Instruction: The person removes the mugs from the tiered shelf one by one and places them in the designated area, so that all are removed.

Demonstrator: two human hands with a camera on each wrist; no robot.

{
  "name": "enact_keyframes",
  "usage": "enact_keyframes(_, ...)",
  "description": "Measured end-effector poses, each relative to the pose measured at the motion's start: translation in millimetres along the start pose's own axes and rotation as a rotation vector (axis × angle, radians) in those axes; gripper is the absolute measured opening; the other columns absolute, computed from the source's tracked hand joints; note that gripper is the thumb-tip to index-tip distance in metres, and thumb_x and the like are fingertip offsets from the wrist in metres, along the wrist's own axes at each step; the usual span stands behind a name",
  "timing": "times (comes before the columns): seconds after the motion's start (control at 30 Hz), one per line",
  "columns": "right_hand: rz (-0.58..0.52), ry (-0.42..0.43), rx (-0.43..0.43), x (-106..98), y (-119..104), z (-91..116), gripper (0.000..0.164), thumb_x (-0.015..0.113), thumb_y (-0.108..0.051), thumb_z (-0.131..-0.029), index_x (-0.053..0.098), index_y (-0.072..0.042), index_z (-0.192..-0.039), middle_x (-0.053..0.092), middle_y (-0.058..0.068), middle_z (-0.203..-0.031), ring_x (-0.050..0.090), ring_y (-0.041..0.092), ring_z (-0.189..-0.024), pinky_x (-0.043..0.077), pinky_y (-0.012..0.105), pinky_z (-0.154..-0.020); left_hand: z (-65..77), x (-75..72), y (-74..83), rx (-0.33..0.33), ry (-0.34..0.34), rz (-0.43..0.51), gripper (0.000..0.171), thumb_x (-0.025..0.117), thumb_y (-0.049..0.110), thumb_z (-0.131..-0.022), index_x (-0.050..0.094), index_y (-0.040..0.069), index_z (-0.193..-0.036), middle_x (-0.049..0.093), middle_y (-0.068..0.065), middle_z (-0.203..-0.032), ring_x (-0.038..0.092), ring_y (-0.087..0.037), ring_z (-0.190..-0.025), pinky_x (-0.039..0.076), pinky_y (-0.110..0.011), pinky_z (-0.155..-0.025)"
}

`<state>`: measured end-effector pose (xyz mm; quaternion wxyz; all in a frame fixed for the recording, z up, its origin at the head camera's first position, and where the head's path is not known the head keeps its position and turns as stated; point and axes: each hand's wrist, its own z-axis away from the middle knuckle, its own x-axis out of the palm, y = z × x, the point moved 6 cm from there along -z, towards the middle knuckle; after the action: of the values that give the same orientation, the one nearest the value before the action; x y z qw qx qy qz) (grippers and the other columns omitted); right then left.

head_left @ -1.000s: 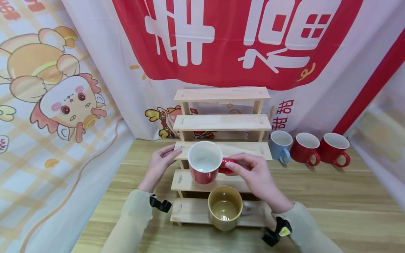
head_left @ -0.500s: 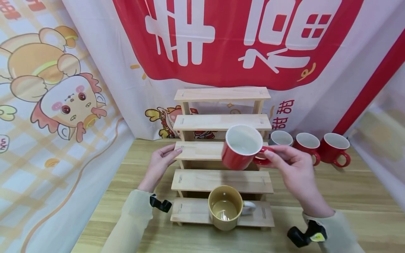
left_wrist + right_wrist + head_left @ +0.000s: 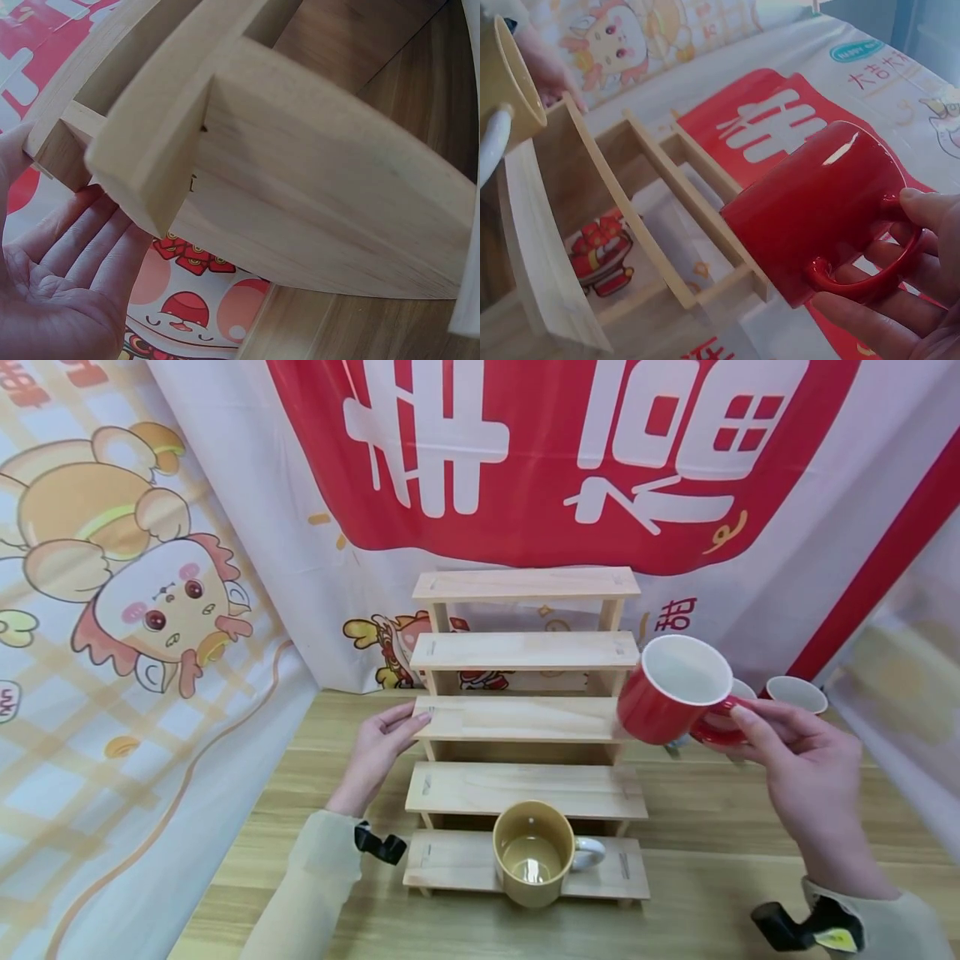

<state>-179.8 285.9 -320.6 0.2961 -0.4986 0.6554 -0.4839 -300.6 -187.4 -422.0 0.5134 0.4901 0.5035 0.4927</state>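
Note:
My right hand [image 3: 813, 781] pinches the handle of a red mug [image 3: 660, 706] with a white inside. It holds the mug in the air at the right end of a stepped wooden rack [image 3: 517, 718]. The right wrist view has the red mug [image 3: 817, 202] tilted, with thumb and fingers on its handle. My left hand [image 3: 378, 756] grips the rack's left end at the middle step. In the left wrist view that hand [image 3: 79, 262] has its thumb on top and fingers beneath the wood. A yellow mug [image 3: 532, 852] with a white handle stands on the lowest step.
On the wooden tabletop [image 3: 277, 835], right of the rack, stand two red mugs, partly hidden: one rim [image 3: 742, 690] shows behind the held mug, the other mug [image 3: 797, 693] farther right. A blue mug there is almost wholly covered. Printed cloth [image 3: 360, 543] hangs behind the rack.
My right hand has carried the red mug rightward and slightly up, from over the rack's middle to its right end. It now covers the blue mug. The left hand has stayed put.

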Motion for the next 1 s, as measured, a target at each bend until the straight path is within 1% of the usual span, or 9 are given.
enact_keyframes(0.07,-0.016,0.032,0.026,-7.8,2.4,0.4,0.030,0.074,0.001,-0.092,0.069,0.010,-0.120,0.077,0.003,-0.098,0.075,0.014,-0.080,0.058,0.025,-0.069,0.2,0.3,0.3,0.002,-0.003,0.005,0.060,0.077,0.026,-0.094,0.055,-0.003,-0.141,0.062,-0.020,-0.134,0.063,-0.026,-0.118,0.054,-0.029,-0.097)
enact_keyframes(0.2,0.010,0.065,0.068,-19.2,8.3,2.2,0.032,0.076,-0.003,-0.091,0.069,0.007,-0.121,0.076,0.002,-0.097,0.074,0.011,-0.081,0.058,0.024,-0.069,0.5,0.9,0.5,0.004,-0.004,0.015,0.059,0.077,0.025,-0.094,0.055,-0.004,-0.141,0.062,-0.021,-0.134,0.064,-0.025,-0.117,0.054,-0.029,-0.097)
enact_keyframes(0.37,-0.016,0.079,0.090,-29.7,19.8,4.5,0.033,0.077,-0.002,-0.090,0.069,0.008,-0.121,0.077,0.002,-0.096,0.075,0.013,-0.081,0.058,0.026,-0.068,0.4,0.8,0.0,-0.002,0.000,0.009,0.060,0.077,0.026,-0.094,0.055,-0.004,-0.141,0.062,-0.020,-0.134,0.064,-0.025,-0.117,0.054,-0.029,-0.097)
enact_keyframes(0.43,-0.034,0.076,0.104,-33.2,27.2,5.8,0.033,0.077,-0.001,-0.090,0.069,0.009,-0.121,0.077,0.003,-0.097,0.075,0.016,-0.081,0.058,0.028,-0.067,0.5,0.5,0.1,-0.005,0.001,0.004,0.060,0.077,0.027,-0.094,0.055,-0.003,-0.141,0.062,-0.020,-0.134,0.063,-0.025,-0.118,0.054,-0.029,-0.097)
enact_keyframes(0.5,-0.021,0.077,0.124,-36.3,36.4,7.4,0.033,0.077,-0.003,-0.090,0.069,0.008,-0.121,0.077,0.002,-0.096,0.075,0.015,-0.081,0.059,0.027,-0.067,0.7,0.4,0.3,-0.009,0.004,0.000,0.061,0.078,0.028,-0.094,0.055,-0.003,-0.141,0.062,-0.019,-0.134,0.063,-0.026,-0.119,0.054,-0.029,-0.097)
enact_keyframes(0.67,0.096,0.096,0.166,-41.1,61.5,13.1,0.033,0.076,-0.008,-0.092,0.070,0.007,-0.122,0.077,-0.003,-0.094,0.075,0.012,-0.077,0.059,0.025,-0.064,0.9,0.3,0.3,-0.012,0.000,-0.004,0.062,0.078,0.029,-0.094,0.054,-0.003,-0.142,0.062,-0.019,-0.135,0.062,-0.027,-0.120,0.053,-0.029,-0.097)
enact_keyframes(0.8,0.147,0.100,0.185,-42.1,82.6,18.7,0.033,0.076,-0.010,-0.093,0.069,0.008,-0.120,0.077,-0.004,-0.092,0.074,0.010,-0.077,0.060,0.025,-0.063,0.3,0.3,0.2,-0.004,-0.009,-0.009,0.065,0.078,0.031,-0.094,0.053,-0.003,-0.143,0.061,-0.019,-0.137,0.061,-0.027,-0.122,0.053,-0.030,-0.098)
enact_keyframes(0.9,0.220,0.089,0.207,-42.8,98.1,22.9,0.036,0.075,-0.016,-0.095,0.068,0.008,-0.121,0.076,-0.011,-0.091,0.074,0.007,-0.078,0.060,0.025,-0.064,-0.2,0.1,0.2,0.005,-0.015,-0.007,0.065,0.078,0.031,-0.094,0.053,-0.004,-0.143,0.060,-0.020,-0.137,0.061,-0.027,-0.122,0.054,-0.030,-0.098)
enact_keyframes(1.0,0.332,0.073,0.236,-43.3,111.8,25.4,0.041,0.073,-0.022,-0.096,0.067,0.008,-0.124,0.073,-0.017,-0.090,0.073,0.002,-0.079,0.059,0.022,-0.065,-0.2,0.2,0.3,0.006,-0.017,-0.001,0.064,0.078,0.030,-0.094,0.053,-0.004,-0.142,0.061,-0.020,-0.136,0.061,-0.027,-0.122,0.053,-0.030,-0.097)
